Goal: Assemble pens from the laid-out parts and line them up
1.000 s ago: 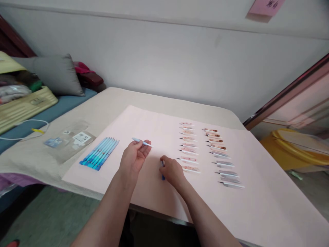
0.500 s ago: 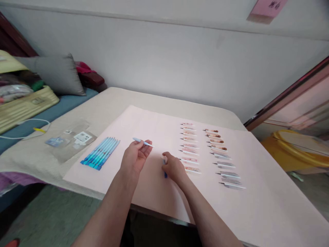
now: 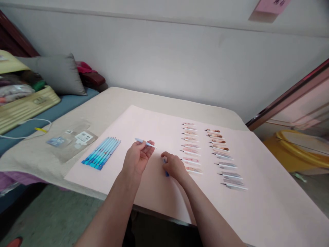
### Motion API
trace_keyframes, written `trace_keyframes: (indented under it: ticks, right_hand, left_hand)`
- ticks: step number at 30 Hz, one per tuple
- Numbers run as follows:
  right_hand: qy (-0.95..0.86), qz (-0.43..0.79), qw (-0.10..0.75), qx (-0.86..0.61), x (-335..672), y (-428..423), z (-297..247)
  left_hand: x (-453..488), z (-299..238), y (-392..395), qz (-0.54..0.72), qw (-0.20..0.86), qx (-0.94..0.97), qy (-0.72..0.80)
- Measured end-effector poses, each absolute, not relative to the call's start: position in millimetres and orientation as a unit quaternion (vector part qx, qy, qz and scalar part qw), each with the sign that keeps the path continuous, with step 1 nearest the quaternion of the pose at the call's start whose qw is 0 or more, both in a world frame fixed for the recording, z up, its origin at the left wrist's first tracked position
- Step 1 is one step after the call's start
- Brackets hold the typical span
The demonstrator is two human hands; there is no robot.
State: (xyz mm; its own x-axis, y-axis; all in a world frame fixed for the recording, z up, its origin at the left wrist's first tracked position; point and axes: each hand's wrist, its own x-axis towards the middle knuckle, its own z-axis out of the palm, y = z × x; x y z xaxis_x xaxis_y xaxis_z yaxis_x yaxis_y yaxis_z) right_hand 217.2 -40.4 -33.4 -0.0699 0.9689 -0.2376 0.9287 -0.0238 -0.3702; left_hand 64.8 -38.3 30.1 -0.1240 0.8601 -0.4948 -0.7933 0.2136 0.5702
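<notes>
My left hand is closed around a pale blue and white pen, its thumb and fingers pinching the middle. The pen lies nearly level, with the pale blue end to the left. To its right, my right hand is closed with fingers curled round a dark blue pen part. Only the lower end of that part shows plainly below the fingers. Left of my hands, a row of blue pens lies side by side on the pink sheet.
Columns of slim dark-tipped pen pieces, some pinkish, some brown and some grey, lie right of my hands. Clear plastic packaging rests on the left of the table. A yellow tub stands beyond the right edge.
The view has shifted slightly. The dark blue part in my right hand is tilted a little more, its lower end further right. Both hands keep their grips.
</notes>
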Motion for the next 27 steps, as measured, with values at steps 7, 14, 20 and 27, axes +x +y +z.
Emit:
trace_keyframes:
  ticks: [7,14,20,27]
  right_hand:
    - [-0.699,0.225,0.034,-0.678,217.5,-40.4,-31.1]
    - [-0.694,0.185,0.008,-0.696,218.0,-44.3,-29.4]
    - [-0.691,0.172,-0.014,-0.702,220.0,-45.2,-29.0]
    - [-0.705,0.197,0.023,-0.681,216.5,-43.9,-32.4]
  left_hand:
    - [64.7,28.6,-38.2,0.628,0.658,0.047,0.413]
    - [62.3,27.5,-37.1,0.629,0.662,0.045,0.407]
    - [63.0,30.6,-37.5,0.631,0.66,0.043,0.406]
    - [63.2,31.6,-38.0,0.63,0.66,0.042,0.408]
